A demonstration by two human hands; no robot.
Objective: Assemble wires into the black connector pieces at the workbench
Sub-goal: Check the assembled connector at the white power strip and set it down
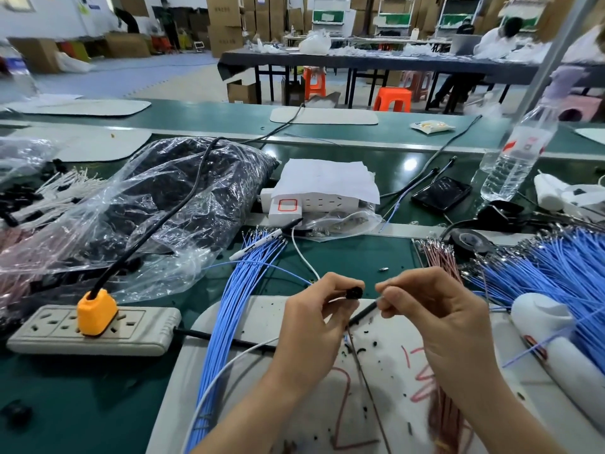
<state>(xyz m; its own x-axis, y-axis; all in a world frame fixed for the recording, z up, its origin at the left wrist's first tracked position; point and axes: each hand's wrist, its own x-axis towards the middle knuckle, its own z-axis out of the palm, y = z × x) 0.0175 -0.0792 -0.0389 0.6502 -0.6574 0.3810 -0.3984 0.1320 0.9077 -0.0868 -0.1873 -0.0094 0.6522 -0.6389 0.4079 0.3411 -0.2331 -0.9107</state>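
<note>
Head view. The left hand (pixel 314 319) is raised over the white work mat (pixel 248 326), and its thumb and fingertips pinch a small black connector piece (pixel 354 292). The right hand (pixel 435 319) is level with it, fingers curled, and pinches the upper end of a thin dark wire (pixel 361 314). This wire runs down and to the left beneath the connector piece, then trails toward the near edge of the mat. The two hands are close together but do not touch. The wire tip is just beside the connector piece; whether it is inserted cannot be determined.

The mat carries red markings and scattered black fragments. A bundle of blue wires (pixel 226 306) lies across its left edge, and a second blue wire bundle (pixel 556 273) lies to the right. Pink wires (pixel 438 257) lie between the right hand and a roll of black tape (pixel 471 240).

A power strip (pixel 131 335) with an orange plug (pixel 96 312) sits at left on the green workbench (pixel 65 404). Behind it is a clear plastic bag (pixel 163 198) of black parts. A water bottle (pixel 517 152) stands at far right.
</note>
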